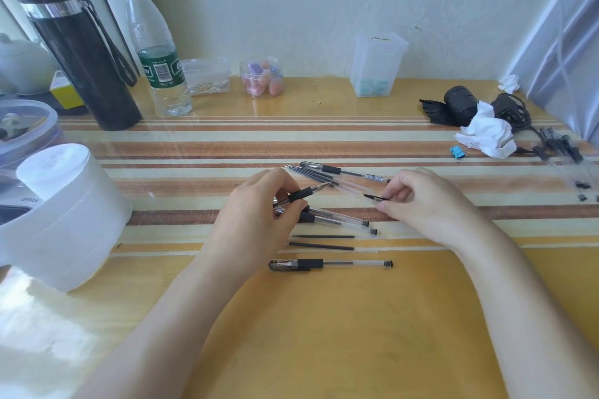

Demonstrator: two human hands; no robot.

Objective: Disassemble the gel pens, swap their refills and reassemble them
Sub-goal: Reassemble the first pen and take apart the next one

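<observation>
My left hand grips a gel pen by its black grip, tip pointing up to the right. My right hand pinches the black end of a clear pen barrel that lies slanted on the desk. Beyond the hands lie another pen and loose refills. Below my left hand lie two clear barrels, two loose black refills and one capped pen.
A white tissue roll stands at the left, with a black flask and a water bottle behind it. Small clear jars line the wall. Crumpled tissue, a blue clip and more pens sit at the right.
</observation>
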